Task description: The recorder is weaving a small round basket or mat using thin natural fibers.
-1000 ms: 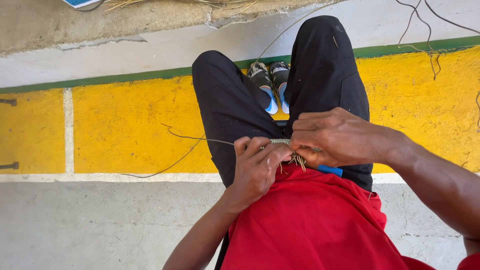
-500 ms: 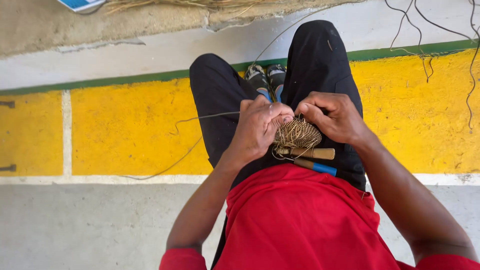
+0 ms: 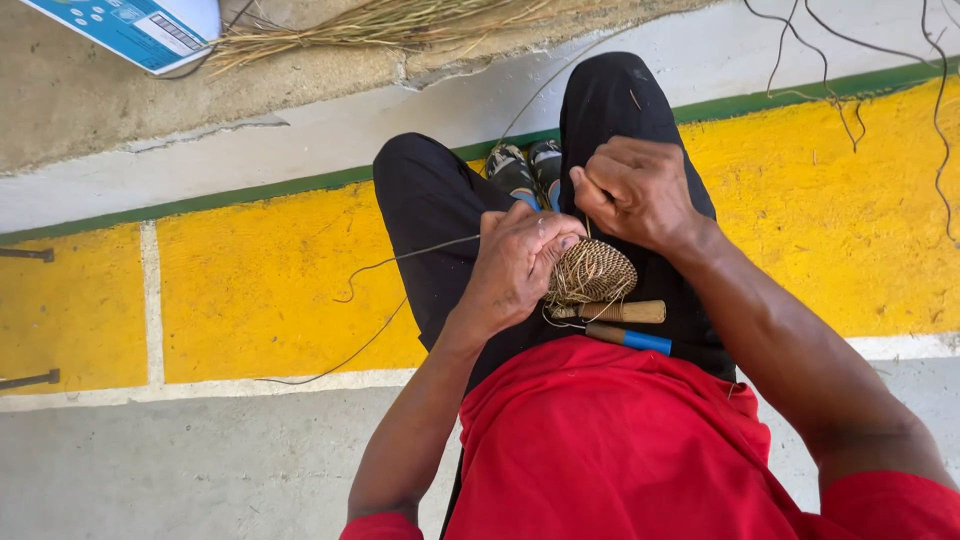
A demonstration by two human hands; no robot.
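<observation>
I sit with black trousers and a red shirt, looking down at my lap. My left hand (image 3: 520, 262) grips the edge of a small round woven fibre piece (image 3: 595, 272) resting on my thigh. My right hand (image 3: 632, 190) is just above it, fingers pinched on a thin fibre strand that runs down to the weave. Another long strand (image 3: 400, 262) trails off to the left from my left hand. Two tools lie on my lap below the weave: one with a wooden handle (image 3: 628, 312) and one with a blue handle (image 3: 636, 340).
My shoes (image 3: 528, 168) show between my knees. A yellow painted wall band (image 3: 250, 290) with a green stripe runs across. A bundle of dry straw (image 3: 380, 22) and a blue-and-white box (image 3: 135, 30) lie on the ledge above. Thin wires (image 3: 850, 90) hang at top right.
Both hands have lifted away from my body, uncovering the woven piece and the two tools. My right hand has moved up and drawn the strand taut.
</observation>
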